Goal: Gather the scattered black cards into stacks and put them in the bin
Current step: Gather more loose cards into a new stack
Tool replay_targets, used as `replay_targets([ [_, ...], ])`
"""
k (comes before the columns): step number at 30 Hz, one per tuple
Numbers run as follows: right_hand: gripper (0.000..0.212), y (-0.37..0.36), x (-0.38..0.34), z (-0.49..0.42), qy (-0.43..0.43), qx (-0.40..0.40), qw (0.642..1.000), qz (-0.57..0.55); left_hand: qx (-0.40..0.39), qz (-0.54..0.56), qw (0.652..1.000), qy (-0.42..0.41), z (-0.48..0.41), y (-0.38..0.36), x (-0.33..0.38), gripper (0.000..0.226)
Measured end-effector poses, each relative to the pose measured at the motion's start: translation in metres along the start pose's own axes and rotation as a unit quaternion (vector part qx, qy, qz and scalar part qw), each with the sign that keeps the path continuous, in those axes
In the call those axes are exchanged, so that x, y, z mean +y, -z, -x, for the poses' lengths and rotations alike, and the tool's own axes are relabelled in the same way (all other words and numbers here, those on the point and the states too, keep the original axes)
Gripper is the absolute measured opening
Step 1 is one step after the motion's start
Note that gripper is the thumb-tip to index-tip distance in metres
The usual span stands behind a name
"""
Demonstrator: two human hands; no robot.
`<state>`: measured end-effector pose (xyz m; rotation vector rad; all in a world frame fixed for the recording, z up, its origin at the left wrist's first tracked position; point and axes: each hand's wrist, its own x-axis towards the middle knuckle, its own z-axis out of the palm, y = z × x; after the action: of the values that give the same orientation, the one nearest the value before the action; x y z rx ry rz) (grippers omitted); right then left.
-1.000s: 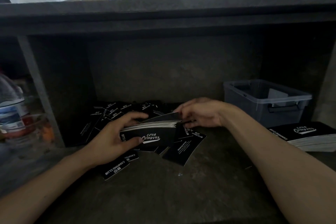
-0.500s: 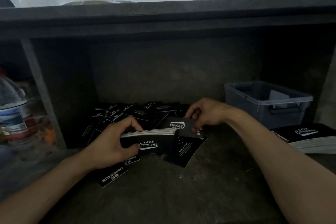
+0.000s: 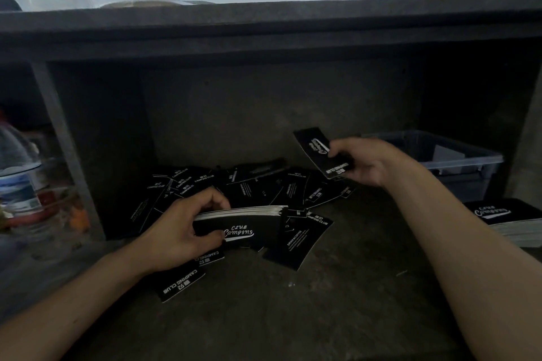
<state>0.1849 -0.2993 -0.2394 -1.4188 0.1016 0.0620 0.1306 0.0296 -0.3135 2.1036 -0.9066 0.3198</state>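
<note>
Many black cards (image 3: 264,187) with white print lie scattered on the dark shelf floor against the back wall. My left hand (image 3: 181,228) grips a thick stack of cards (image 3: 249,224), thumb on top, just above the pile. My right hand (image 3: 366,161) pinches a single black card (image 3: 315,149), lifted above the right end of the pile. A translucent grey bin (image 3: 457,161) stands at the right, behind my right hand.
A second neat stack of black cards (image 3: 507,220) lies at the right edge, in front of the bin. A plastic water bottle (image 3: 17,184) stands at the far left beyond a grey upright post (image 3: 64,149). The shelf's top board hangs low overhead.
My right hand picked one card off the pile and raised it up and to the right. My left hand kept the stack in about the same place.
</note>
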Motion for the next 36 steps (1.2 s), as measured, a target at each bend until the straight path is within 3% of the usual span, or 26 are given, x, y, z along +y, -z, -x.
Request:
replay_targets([
  [2, 0.016, -0.008, 0.004, -0.001, 0.002, -0.030, 0.999, -0.014, -0.001, 0.000, 1.000, 0.002, 0.000, 0.000, 0.000, 0.025],
  [6, 0.014, -0.024, 0.020, -0.002, -0.006, -0.068, 0.991, 0.115, 0.005, 0.005, 1.000, 0.003, -0.001, -0.001, 0.002, 0.026],
  [10, 0.015, -0.035, 0.033, 0.002, -0.063, -0.196, 0.971, 0.123, 0.024, 0.036, 0.999, 0.012, -0.002, -0.003, 0.000, 0.027],
  [17, 0.037, -0.022, 0.025, 0.006, -0.050, -0.346, 0.921, 0.171, 0.006, 0.153, 0.986, 0.065, -0.003, -0.002, -0.004, 0.070],
  [21, 0.043, -0.016, 0.017, 0.002, 0.063, -0.267, 0.953, 0.128, 0.008, 0.132, 0.990, 0.058, -0.004, -0.002, -0.004, 0.060],
  [25, 0.028, -0.014, 0.015, 0.002, 0.189, -0.197, 0.941, 0.199, 0.024, 0.106, 0.994, 0.033, -0.004, -0.002, -0.002, 0.049],
  [29, 0.016, -0.014, 0.014, 0.006, 0.195, -0.167, 0.919, 0.299, 0.038, 0.075, 0.996, 0.023, -0.004, -0.001, -0.002, 0.057],
  [31, 0.014, -0.013, 0.015, 0.009, 0.145, -0.161, 0.882, 0.418, 0.033, 0.069, 0.997, 0.026, -0.004, -0.001, -0.003, 0.063],
  [33, 0.013, -0.016, 0.024, 0.009, 0.093, -0.205, 0.833, 0.505, 0.009, 0.076, 0.997, 0.027, -0.003, -0.001, -0.002, 0.058],
  [34, 0.012, -0.018, 0.027, 0.008, 0.095, -0.210, 0.827, 0.513, -0.003, 0.079, 0.997, 0.027, -0.003, -0.001, -0.001, 0.053],
  [36, 0.012, -0.022, 0.027, 0.002, 0.152, -0.138, 0.858, 0.470, -0.013, 0.083, 0.996, 0.028, -0.003, 0.000, 0.000, 0.047],
])
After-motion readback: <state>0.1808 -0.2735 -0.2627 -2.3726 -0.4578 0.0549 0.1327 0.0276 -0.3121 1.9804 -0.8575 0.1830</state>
